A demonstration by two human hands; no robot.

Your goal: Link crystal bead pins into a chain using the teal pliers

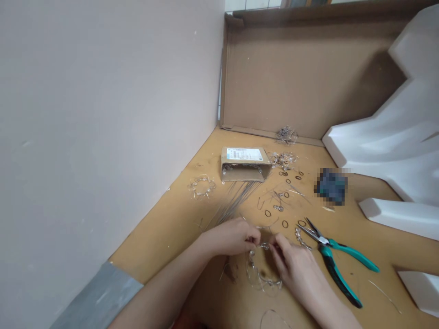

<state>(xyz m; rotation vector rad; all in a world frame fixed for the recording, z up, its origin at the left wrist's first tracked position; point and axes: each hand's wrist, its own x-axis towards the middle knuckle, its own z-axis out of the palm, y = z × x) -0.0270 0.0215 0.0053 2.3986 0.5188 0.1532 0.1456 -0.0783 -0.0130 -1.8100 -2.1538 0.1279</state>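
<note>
A loop of wire strung with clear beads (263, 278) hangs between my two hands, just above the tabletop. My left hand (240, 236) pinches its upper left part, with thumb and forefinger closed. On the other side, my right hand (291, 260) grips the loop near a clear bead (264, 246). The exact wire ends between the fingertips are too fine to make out. To the right of my right hand lie open long-nose pliers (324, 244) with green and black handles. A short string of clear beads (302, 238) touches the area beside their jaws.
A small open cardboard box (243, 157) holds beads, with straight wires (236, 201) fanned before it. Another beaded wire ring (202, 186) lies left. Several black rings (285, 224) are scattered about. White foam pieces (394, 217) stand right, a cardboard panel (302, 77) behind, a pale wall (113, 100) left.
</note>
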